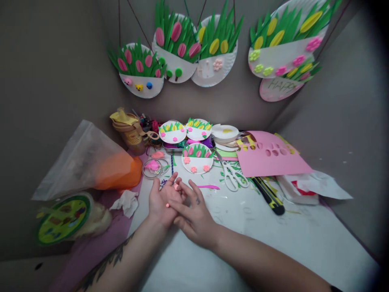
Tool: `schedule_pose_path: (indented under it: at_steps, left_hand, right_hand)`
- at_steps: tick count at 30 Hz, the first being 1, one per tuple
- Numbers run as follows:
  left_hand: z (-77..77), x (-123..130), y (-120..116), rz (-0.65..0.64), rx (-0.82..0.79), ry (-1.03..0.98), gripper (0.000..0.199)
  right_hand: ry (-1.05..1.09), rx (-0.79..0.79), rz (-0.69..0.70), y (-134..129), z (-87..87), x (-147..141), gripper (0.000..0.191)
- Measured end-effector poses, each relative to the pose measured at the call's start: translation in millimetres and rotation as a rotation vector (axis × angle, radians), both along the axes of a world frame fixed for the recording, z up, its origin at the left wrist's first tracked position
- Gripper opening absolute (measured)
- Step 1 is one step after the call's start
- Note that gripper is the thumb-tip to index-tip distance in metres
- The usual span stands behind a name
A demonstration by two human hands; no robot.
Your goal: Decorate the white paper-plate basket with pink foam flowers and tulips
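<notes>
My left hand (pixel 164 205) is turned palm up, its fingers slightly curled. On its palm lies a small pink clay ball (pixel 167 205). A larger pink clay lump (pixel 176 187) rests at its fingers. Over that palm reaches my right hand (pixel 196 215), fingers stretched and apart, its index fingertip beside the small ball; whether it touches is hard to tell. Just beyond the hands lies a decorated paper plate (pixel 197 165) with green paper grass, pink paper tulips and pink clay flowers. A pink clay tool (pixel 208 187) lies near my right fingertips.
White scissors (pixel 233 176) and a yellow-black utility knife (pixel 269 196) lie to the right, near cut pink paper (pixel 270 156). At left stand an orange bag (pixel 118 170), a green-lidded tub (pixel 65 219) and a cup (pixel 132 136). Decorated plates (pixel 141 87) hang on the wall.
</notes>
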State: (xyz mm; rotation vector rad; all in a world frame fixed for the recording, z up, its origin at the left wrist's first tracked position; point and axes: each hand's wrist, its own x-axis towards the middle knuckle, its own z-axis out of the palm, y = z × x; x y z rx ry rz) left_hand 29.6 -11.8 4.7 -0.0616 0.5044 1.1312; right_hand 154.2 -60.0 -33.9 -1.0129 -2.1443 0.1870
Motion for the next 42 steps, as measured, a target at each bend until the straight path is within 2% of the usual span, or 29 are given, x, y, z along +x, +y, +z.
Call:
schedule_pose_path:
  at_steps: [11, 16, 20, 23, 25, 28, 30, 33, 37, 39, 42]
  left_hand:
    - [-0.6, -0.6, -0.5, -0.01, 0.043, -0.039, 0.051]
    - [0.0, -1.0, -1.8, -0.048, 0.026, -0.018, 0.053]
    - [1.3, -2.5, -0.8, -0.009, 0.051, 0.008, 0.054]
    - [2.1, -2.2, -1.3, -0.037, 0.043, 0.025, 0.053]
    - [2.7, -1.5, -1.7, -0.066, 0.045, 0.023, 0.053]
    - [4.3, -0.9, -1.7, -0.044, 0.069, 0.032, 0.055]
    - [5.3, -0.3, -1.9, -0.031, 0.065, 0.048, 0.055]
    - [6.6, 1.1, -2.9, -0.085, 0.024, 0.063, 0.055]
    - [6.6, 1.0, -1.9, -0.069, 0.049, 0.049, 0.055]
    - [6.0, 0.6, -1.0, -0.046, 0.064, 0.04, 0.055]
    - [5.4, 1.6, -2.2, -0.078, 0.063, 0.025, 0.055]
  right_hand:
    - [0.075, -0.008, -0.006, 0.9, 2.1, 1.1, 0.035]
    - [0.05, 0.008, 0.02, 0.7, 1.9, 1.0, 0.037]
    - [0.008, 0.046, 0.007, -2.6, 5.2, 1.6, 0.036]
    - [-0.019, 0.09, 0.023, -4.2, 6.4, 1.2, 0.041]
    - [-0.027, 0.091, -0.022, -4.2, 6.1, 1.2, 0.045]
    - [-0.033, 0.085, -0.081, -4.3, 5.2, 1.4, 0.045]
    - [-0.04, 0.107, -0.056, -4.9, 4.7, 0.9, 0.045]
    - [-0.039, 0.125, -0.026, -4.7, 4.7, 0.0, 0.047]
    - [0.006, 0.113, -0.073, -2.8, 7.6, 0.9, 0.04]
    - [0.049, 0.139, -0.048, -3.0, 9.3, 1.4, 0.036]
    - [0.117, 0.145, -0.022, -3.8, 9.2, 1.4, 0.032]
